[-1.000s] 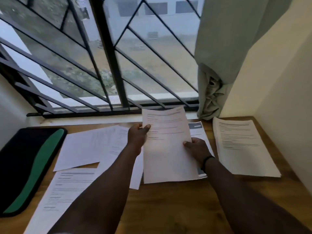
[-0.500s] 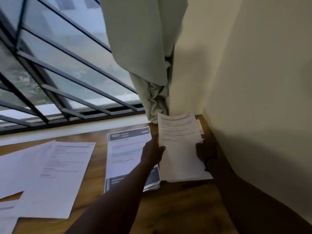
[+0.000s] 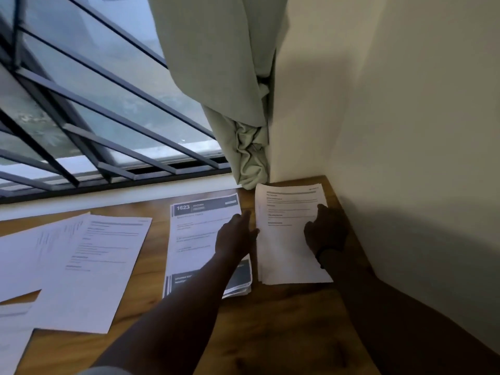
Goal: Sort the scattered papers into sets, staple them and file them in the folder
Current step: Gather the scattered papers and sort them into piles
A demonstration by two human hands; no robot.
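A stack of papers [image 3: 286, 239] lies right of centre, in the table's [image 3: 284, 320] far corner, long axis running away from the viewer. It is flanked by both hands: the left hand [image 3: 236, 236], fingers straight, touches its left edge; the right hand [image 3: 326, 228] rests on its right side, its grip unclear. A banner-headed stack [image 3: 200, 234] lies just left; loose sheets [image 3: 94, 261] spread at lower left. The wall [image 3: 405, 158] crowds the right.
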